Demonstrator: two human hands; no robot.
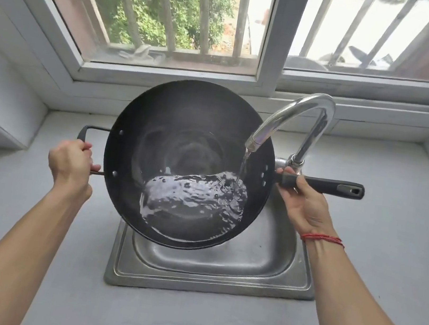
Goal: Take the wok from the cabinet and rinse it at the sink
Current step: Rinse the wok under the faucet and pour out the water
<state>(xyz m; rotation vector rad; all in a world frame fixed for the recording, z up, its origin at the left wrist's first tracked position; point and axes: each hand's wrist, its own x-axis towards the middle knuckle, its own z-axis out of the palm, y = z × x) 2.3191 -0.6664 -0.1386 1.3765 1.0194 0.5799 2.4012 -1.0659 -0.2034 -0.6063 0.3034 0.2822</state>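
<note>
Firmly around handles of wok (170, 133) (water (193, 203) inside): left hand (71, 162), right hand (304, 203), above sink (211, 284).

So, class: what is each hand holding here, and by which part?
Both hold the wok over the sink. The left hand grips the small loop handle; the right hand grips the long black handle close to the rim.
</note>
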